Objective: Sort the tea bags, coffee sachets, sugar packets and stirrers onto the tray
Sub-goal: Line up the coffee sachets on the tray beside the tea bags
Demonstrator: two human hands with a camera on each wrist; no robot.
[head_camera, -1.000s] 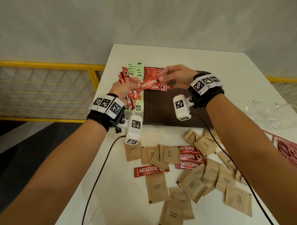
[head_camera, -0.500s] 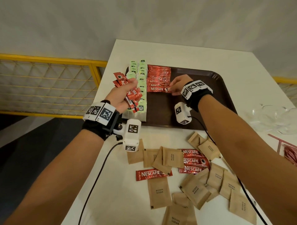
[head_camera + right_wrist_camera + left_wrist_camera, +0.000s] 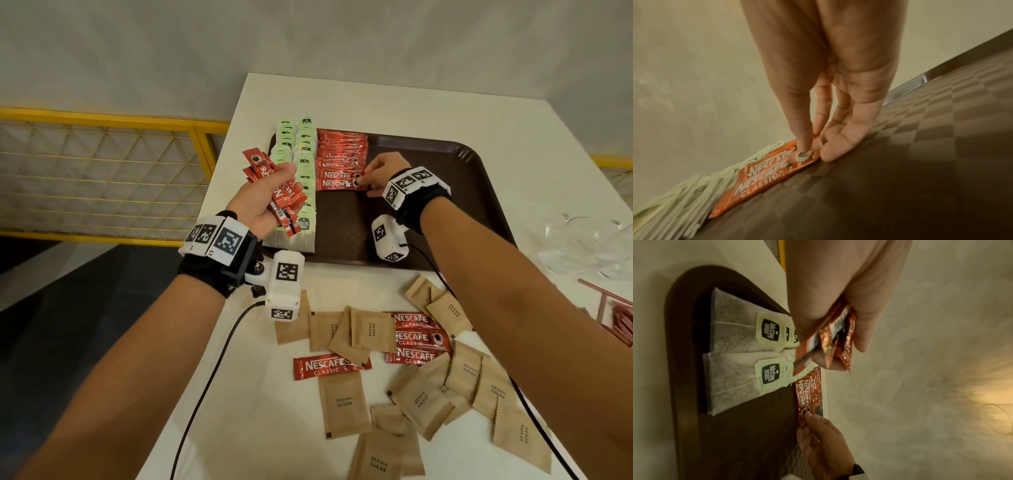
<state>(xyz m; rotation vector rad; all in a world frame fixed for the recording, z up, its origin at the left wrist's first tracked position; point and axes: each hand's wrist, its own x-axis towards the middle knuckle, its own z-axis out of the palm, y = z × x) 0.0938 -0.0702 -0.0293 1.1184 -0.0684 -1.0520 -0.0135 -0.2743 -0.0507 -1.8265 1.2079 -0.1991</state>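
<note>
A brown tray [image 3: 445,192] holds two columns of green-tagged tea bags [image 3: 294,150] and a row of red coffee sachets [image 3: 342,150]. My left hand [image 3: 270,202] hovers over the tray's left edge, gripping a bundle of red sachets [image 3: 284,195], also seen in the left wrist view [image 3: 830,337]. My right hand [image 3: 380,171] reaches down to the nearest sachet [image 3: 337,185] in the row. Thumb and forefinger pinch its right end [image 3: 807,142] while it lies flat against the tray [image 3: 920,162]. Tea bags [image 3: 731,337] lie just left of it.
Several brown sugar packets [image 3: 344,401] and loose coffee sachets [image 3: 416,337] are scattered on the white table in front of the tray. Red stirrers [image 3: 616,322] and clear glassware [image 3: 589,243] sit at the right. A yellow railing [image 3: 102,120] runs beyond the table's left edge.
My right hand drew one sachet from the left hand's bundle and lowered it onto the near end of the sachet row. The left hand stayed raised with the bundle.
</note>
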